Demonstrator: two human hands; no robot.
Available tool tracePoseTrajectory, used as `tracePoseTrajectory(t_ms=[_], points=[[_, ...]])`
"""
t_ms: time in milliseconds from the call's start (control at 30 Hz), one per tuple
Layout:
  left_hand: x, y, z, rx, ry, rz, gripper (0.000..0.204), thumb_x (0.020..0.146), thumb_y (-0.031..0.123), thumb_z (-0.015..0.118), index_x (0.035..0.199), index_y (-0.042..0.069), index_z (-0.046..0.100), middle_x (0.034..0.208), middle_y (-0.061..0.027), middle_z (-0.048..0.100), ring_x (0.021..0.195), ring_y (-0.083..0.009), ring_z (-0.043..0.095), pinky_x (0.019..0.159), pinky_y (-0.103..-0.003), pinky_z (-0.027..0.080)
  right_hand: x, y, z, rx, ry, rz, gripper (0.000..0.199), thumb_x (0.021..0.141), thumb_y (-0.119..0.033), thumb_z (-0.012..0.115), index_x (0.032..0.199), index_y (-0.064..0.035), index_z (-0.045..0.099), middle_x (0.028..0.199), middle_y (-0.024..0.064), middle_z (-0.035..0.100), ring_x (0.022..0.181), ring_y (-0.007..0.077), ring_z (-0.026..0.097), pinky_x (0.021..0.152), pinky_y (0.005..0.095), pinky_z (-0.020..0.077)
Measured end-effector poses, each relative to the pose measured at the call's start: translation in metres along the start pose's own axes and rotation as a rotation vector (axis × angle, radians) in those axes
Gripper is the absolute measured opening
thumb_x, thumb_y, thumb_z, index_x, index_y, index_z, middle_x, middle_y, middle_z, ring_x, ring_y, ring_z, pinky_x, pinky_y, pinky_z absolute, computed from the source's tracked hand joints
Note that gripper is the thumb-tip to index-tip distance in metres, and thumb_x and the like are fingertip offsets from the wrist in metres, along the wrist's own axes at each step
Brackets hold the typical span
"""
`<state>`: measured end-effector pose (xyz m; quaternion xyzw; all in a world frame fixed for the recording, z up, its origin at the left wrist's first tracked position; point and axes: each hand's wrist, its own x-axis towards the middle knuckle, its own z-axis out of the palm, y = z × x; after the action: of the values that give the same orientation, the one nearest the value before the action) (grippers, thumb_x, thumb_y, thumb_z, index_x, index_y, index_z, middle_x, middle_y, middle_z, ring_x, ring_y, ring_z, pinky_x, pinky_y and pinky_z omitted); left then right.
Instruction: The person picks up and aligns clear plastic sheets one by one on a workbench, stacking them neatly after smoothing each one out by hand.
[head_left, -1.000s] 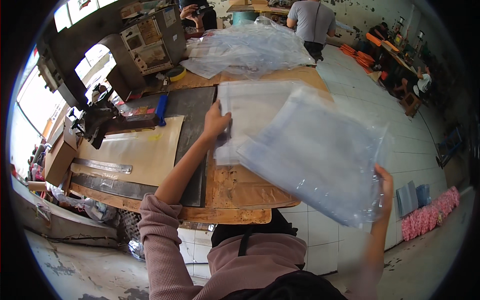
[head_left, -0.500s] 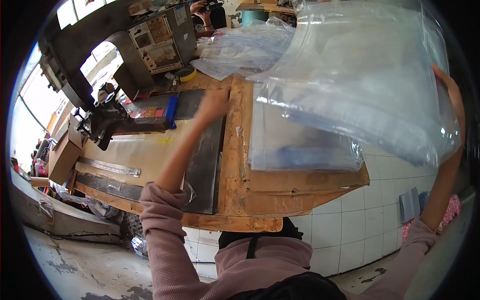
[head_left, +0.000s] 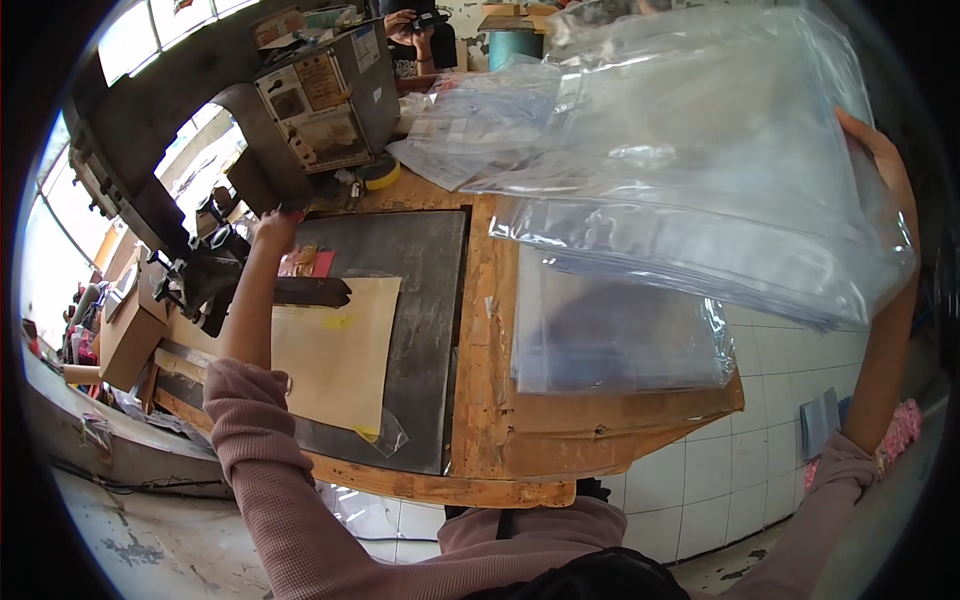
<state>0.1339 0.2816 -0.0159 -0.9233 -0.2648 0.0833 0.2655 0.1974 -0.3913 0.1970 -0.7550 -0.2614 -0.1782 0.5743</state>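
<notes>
My right hand (head_left: 882, 160) grips the right edge of a large bundle of clear plastic sheets (head_left: 690, 170), which is lifted and sags toward the left. Beneath it a second stack of clear plastic sheets (head_left: 620, 340) lies on the right part of the wooden table. My left hand (head_left: 274, 232) is by the head of a dark press-like machine (head_left: 215, 265), its fingers closed; what they hold, if anything, I cannot make out. Below that forearm, a tan sheet (head_left: 345, 360) rests on the black work plate (head_left: 425, 300).
A grey control box (head_left: 325, 95) and a yellow tape roll (head_left: 380, 172) stand at the back. More clear plastic (head_left: 485, 115) is heaped behind. A cardboard box (head_left: 130, 325) is at the left. A person (head_left: 420, 45) holds a device at the far side.
My left hand has moved left from the plate's far right edge to the machine head. The blue strip on the plate no longer shows. The lifted plastic bundle has shifted slightly left.
</notes>
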Motion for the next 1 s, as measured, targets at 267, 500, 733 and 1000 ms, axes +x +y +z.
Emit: tracePoseTrajectory(t_ms=[267, 500, 733, 1000], points=[[-0.045, 0.023, -0.125, -0.886, 0.353, 0.335, 0.034, 0.085, 0.023, 0.043, 0.109, 0.002, 0.056, 0.102, -0.0177, 0.060, 0.092, -0.0290, 0.059, 0.080, -0.038, 0.046, 0.075, -0.031, 0.114, 0.350, 0.021, 0.473, 0.029, 0.081, -0.032, 0.057, 0.083, -0.0031, 0.063, 0.062, 0.0098, 0.060, 0.048, 0.0247, 0.056, 0.053, 0.0325, 0.0474], [-0.030, -0.041, -0.096, -1.114, 0.319, 0.178, 0.040, 0.072, 0.003, 0.055, 0.112, 0.002, 0.054, 0.108, -0.0127, 0.057, 0.104, -0.0218, 0.051, 0.091, -0.031, 0.039, 0.073, 0.118, 0.181, 0.520, -0.245, -0.079, 0.049, 0.076, -0.014, 0.055, 0.120, 0.0047, 0.046, 0.112, 0.0109, 0.055, 0.101, 0.0190, 0.053, 0.092, 0.0299, 0.0398], [-0.022, -0.041, -0.093, -1.212, -0.067, 0.180, 0.033, 0.084, 0.025, 0.053, 0.108, 0.002, 0.051, 0.093, -0.0057, 0.057, 0.084, -0.0165, 0.059, 0.065, -0.032, 0.050, -0.023, 0.202, 0.288, 0.844, -0.300, 0.934, 0.030, 0.081, -0.008, 0.054, 0.105, 0.0089, 0.051, 0.099, 0.0152, 0.058, 0.091, 0.0252, 0.058, 0.082, 0.0404, 0.0481], [0.012, 0.021, -0.096, -0.328, -0.195, 0.472, 0.028, 0.082, 0.022, 0.051, 0.084, -0.004, 0.061, 0.086, -0.0116, 0.059, 0.084, -0.0214, 0.059, 0.065, -0.035, 0.052, -0.023, 0.200, 0.269, 0.753, -0.443, 0.862, 0.030, 0.082, -0.009, 0.057, 0.106, 0.0073, 0.050, 0.096, 0.0138, 0.058, 0.086, 0.0217, 0.059, 0.082, 0.0372, 0.0497]])
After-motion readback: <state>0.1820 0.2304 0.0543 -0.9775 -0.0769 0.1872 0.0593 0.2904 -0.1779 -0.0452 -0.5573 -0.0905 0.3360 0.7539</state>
